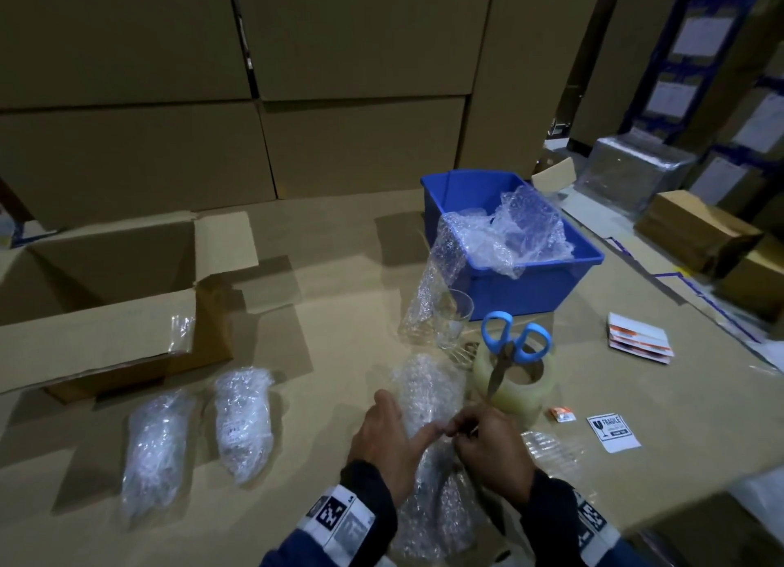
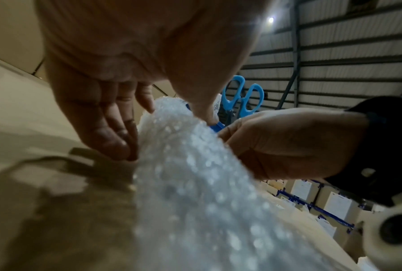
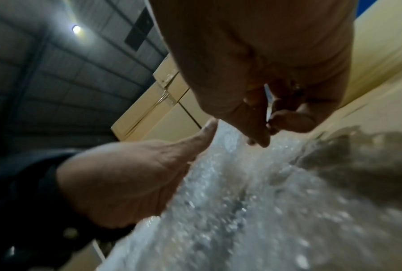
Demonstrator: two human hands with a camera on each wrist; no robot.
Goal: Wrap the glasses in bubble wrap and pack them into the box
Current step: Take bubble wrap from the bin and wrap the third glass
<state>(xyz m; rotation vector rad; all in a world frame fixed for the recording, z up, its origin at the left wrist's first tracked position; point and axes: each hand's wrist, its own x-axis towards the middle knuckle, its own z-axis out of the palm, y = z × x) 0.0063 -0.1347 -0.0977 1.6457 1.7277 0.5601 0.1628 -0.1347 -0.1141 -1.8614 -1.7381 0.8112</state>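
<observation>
While the left hand (image 1: 384, 441) lies against the left side of the bubble-wrap bundle (image 1: 428, 452) with its fingers (image 2: 107, 132) nearly straight and its thumb stretched over the top, the right hand (image 1: 488, 448) keeps its fingers (image 3: 288, 121) curled and pinched together just above the wrap; what they pinch is too small to tell. This bundle lies on the cardboard surface (image 1: 339, 333), close to the person. Two wrapped bundles (image 1: 199, 431) lie side by side to the left, near the open box (image 1: 106, 312). One bare glass (image 1: 452, 318) stands upright behind the hands, touching a strip of bubble wrap (image 1: 437, 278) that hangs out of the blue bin (image 1: 530, 286). Just right of the glass, scissors (image 1: 511, 346) with blue handles stand with their blades down in the hole of a tape roll (image 1: 509, 384). A "FRAGILE" label (image 1: 613, 432) lies flat to the right of the roll, and a small stack of labels (image 1: 638, 342) lies farther back.
</observation>
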